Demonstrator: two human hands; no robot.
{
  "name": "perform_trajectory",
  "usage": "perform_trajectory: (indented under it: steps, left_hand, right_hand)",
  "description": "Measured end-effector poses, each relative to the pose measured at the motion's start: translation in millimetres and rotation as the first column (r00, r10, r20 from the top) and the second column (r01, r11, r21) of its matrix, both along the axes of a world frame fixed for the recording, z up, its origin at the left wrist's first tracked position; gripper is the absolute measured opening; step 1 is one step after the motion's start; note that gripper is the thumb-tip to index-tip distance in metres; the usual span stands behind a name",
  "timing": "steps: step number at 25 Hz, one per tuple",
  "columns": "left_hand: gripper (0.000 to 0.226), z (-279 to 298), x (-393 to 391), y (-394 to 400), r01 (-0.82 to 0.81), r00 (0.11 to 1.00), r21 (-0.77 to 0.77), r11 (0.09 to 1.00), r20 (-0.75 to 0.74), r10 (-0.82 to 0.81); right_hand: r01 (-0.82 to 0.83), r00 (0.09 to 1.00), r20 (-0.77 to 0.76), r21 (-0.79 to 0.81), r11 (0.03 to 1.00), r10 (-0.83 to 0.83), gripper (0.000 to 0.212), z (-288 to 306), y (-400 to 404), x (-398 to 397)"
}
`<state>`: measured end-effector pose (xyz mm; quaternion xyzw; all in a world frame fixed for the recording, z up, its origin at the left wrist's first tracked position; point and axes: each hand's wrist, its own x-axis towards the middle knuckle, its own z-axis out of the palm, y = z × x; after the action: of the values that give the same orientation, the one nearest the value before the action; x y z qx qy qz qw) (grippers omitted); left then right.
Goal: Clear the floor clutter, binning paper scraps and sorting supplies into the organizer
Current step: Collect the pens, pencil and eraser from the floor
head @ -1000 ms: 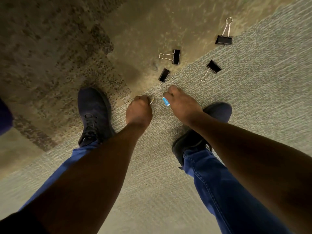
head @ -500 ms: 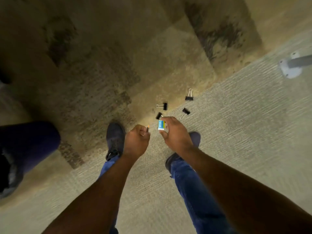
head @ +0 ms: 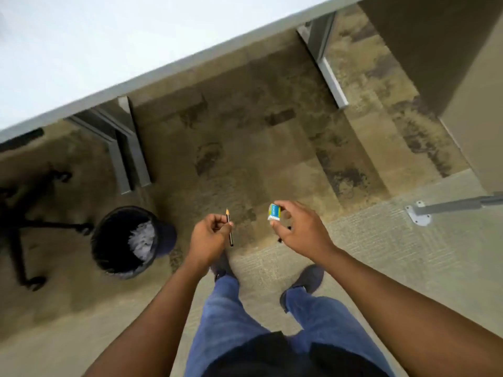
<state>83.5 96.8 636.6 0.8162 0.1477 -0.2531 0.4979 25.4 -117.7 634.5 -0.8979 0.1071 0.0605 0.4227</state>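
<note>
At the left, on the carpet just beside a desk leg, stands the bin (head: 123, 240), with white paper scraps (head: 141, 240) already lying inside, so at least part of the binning looks done. No loose scraps show on the floor from here. The organizer is not in view, so the sorting is still to come, and how much clutter is left cannot be told.

The left hand (head: 209, 235) is raised in front of the body, fingers curled round a pencil (head: 229, 227) whose point aims away toward the desk (head: 81, 50). Further right, the right hand (head: 296, 229) is held at about the same height, thumb and fingertips pinching a small blue-and-white eraser (head: 274, 212), the other fingers loosely bent. Both forearms reach forward over the legs; both supplies are carried, well above the carpet.
</note>
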Motion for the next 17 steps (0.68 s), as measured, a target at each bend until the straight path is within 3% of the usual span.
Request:
perform_trajectory:
  steps: [5,10,14,17]
  left_hand:
    - [0.015,86.1,30.7,63.7,-0.111,0.978,-0.083,0.99,0.167,0.124]
    - [0.011,146.2,75.7,134.3,-0.135,0.933,-0.074,0.988,0.327,0.152]
    - [0.013,182.4,126.3,200.1,-0.193,0.889,-0.08,0.978,0.407,0.208]
    - [0.018,205.0,163.7,238.8,-0.239,0.864,-0.08,0.968,0.438,0.249]
  right_hand:
    - [-0.122,0.973,0.194,-0.016,0.992,0.123,0.038,95.2,58.7,52.8]
    - [-0.207,0.925,0.311,-0.07,0.976,0.218,0.04,146.8,131.6,118.1]
    - [-0.277,0.902,0.316,-0.096,0.956,0.293,0.049,174.7,198.6,182.1]
    - [-0.325,0.893,0.302,-0.083,0.942,0.334,0.044,197.8,241.9,232.1]
